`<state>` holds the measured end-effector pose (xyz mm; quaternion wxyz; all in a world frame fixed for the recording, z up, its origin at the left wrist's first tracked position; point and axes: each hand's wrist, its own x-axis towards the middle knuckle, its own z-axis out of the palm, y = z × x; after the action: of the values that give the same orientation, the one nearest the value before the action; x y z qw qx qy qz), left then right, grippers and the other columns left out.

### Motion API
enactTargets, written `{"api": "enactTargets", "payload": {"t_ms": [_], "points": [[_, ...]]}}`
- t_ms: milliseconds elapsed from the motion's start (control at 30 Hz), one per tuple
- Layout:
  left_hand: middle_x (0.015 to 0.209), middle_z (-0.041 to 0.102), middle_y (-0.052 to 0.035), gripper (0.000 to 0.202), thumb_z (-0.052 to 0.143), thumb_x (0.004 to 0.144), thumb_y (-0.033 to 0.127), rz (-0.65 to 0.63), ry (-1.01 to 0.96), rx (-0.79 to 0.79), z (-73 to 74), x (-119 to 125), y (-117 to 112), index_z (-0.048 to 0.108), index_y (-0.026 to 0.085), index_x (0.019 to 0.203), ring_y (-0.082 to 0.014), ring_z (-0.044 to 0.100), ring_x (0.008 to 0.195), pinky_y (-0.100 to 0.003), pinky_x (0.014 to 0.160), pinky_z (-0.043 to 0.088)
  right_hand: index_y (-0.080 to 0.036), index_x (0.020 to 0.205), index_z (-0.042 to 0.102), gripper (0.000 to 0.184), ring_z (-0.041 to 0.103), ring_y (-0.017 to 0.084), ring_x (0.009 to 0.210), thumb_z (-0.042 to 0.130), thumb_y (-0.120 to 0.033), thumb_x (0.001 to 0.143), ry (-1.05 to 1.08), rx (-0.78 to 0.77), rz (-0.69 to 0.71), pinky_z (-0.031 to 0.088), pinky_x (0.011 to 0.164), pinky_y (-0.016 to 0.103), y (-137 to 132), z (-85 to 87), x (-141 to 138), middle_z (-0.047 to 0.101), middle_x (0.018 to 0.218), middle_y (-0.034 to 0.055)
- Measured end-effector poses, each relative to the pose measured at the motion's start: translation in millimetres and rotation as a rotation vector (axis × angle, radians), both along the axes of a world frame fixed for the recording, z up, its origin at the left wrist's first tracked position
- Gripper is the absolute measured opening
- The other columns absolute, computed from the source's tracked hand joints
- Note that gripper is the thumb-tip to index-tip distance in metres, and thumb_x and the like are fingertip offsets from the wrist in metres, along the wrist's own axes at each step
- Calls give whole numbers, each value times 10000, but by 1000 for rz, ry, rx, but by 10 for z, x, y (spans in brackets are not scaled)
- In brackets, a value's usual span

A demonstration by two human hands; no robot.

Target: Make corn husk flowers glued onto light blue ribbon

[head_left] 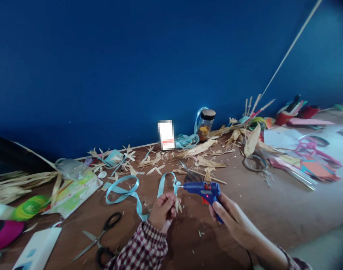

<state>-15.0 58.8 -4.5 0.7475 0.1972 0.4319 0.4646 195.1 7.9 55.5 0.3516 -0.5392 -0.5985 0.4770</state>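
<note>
Glue gun (202, 188): held above the table, right of centre. Barrel axis runs left-right across the scene, close to level; nozzle points left, rear end points right. Handle slants from the barrel toward the near right. A small red light glows on its side. Nozzle tip is at the blue knot (177, 184) on the husk piece (178, 205); contact or slight gap, cannot tell.

Husk piece: long axis runs near-far, knot at the far end, pale pointed tips spread toward the near side.

Right hand (229, 217): closed around the gun's handle, reaching in from the near right. Left hand (163, 210): thumb and fingers pinched on the husk piece, just below the knot, checked cuff behind it.

Ribbon (161, 184): light blue, arches up at the far side of the left hand. More blue ribbon (122, 192) lies in loops to the left, one end running near the left wrist.

Scissors (98, 240): near left, blades open, tips toward the left. A second pair (191, 175) lies just beyond the gun. Grey tape roll (255, 163): flat, right of the gun.

Farther out: dry husks (201, 148) scattered along the far edge; jar (206, 125) upright with a black-rimmed lid, beside a ribbon heap (187, 141). White power strip (38, 249): near left. Blue wall (132, 67) behind all.
</note>
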Motion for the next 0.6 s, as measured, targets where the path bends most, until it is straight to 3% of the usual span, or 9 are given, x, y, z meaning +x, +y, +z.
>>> {"api": "enactTargets", "payload": {"t_ms": [600], "points": [[573,658,-36,420,844,488,386,28,-5,-4,14,14,-14,564,119,653,-10,428,338,-114,326,283,-188,779,471,338,446,116,582,334,-458,930,26,-32,-6,366,542,231,7,-6,-22,494,667,-4]]}}
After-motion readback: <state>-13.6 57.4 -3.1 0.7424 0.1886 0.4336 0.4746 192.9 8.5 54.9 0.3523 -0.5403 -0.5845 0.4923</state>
